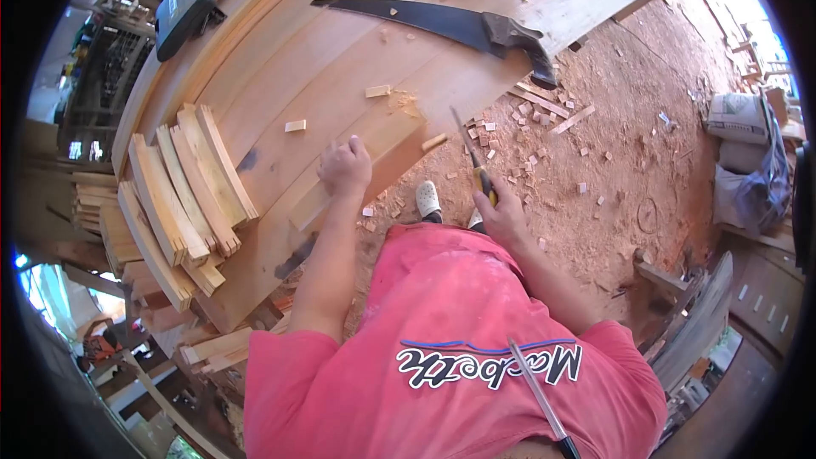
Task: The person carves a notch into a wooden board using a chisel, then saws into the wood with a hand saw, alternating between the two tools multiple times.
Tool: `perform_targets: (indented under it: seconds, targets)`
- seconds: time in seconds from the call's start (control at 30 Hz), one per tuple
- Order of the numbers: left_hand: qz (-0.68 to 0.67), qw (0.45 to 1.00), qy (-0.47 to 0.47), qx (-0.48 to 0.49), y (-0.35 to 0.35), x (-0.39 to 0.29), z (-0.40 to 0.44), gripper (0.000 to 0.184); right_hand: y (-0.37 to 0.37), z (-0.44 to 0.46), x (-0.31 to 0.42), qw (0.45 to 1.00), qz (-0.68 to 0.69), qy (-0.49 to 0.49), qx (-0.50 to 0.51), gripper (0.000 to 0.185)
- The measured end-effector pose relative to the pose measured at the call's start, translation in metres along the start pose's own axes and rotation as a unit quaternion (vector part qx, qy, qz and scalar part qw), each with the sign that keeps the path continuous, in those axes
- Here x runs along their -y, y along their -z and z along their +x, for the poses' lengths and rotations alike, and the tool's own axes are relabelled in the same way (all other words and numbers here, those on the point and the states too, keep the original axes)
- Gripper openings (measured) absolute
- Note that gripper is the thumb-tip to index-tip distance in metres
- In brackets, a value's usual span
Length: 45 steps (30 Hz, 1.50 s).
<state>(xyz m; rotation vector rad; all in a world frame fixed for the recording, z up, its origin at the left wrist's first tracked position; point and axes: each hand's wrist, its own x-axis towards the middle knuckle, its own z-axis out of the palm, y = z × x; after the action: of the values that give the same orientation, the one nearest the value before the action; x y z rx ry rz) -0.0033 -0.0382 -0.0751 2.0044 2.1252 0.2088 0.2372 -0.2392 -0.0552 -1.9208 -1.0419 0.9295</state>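
One narrow tool [484, 180], clamped in our right hand [505, 211], points away, just right of the wood block [384, 144], which slants away rightward; our closed left fist [344, 167] lies nearer it.

workbench [289, 59]: smooth pale wood | handsaw blade [408, 19]: dark matt metal | shirt [442, 314]: matt pink cloth
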Motion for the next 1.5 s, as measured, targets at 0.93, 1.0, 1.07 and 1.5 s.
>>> perform_targets:
  seconds: [0.93,1.0,1.07,1.5]
  targets:
    - [-0.095,0.691,-0.570,0.434,-0.003,-0.169,-0.047,0.064,0.021,0.000,0.009,0.994,0.087,-0.043,0.059,0.008]
    - [-0.099,0.698,-0.560,0.435,-0.005,-0.170,-0.047,0.065,0.022,0.003,0.005,0.991,0.103,-0.058,0.061,0.008]
    - [-0.099,0.711,-0.542,0.436,-0.004,-0.165,-0.053,0.066,0.024,-0.001,0.003,0.987,0.124,-0.071,0.071,0.008]
    - [-0.118,0.717,-0.540,0.424,-0.016,-0.164,-0.049,0.042,0.069,-0.051,-0.063,0.820,0.449,-0.285,-0.211,0.032]
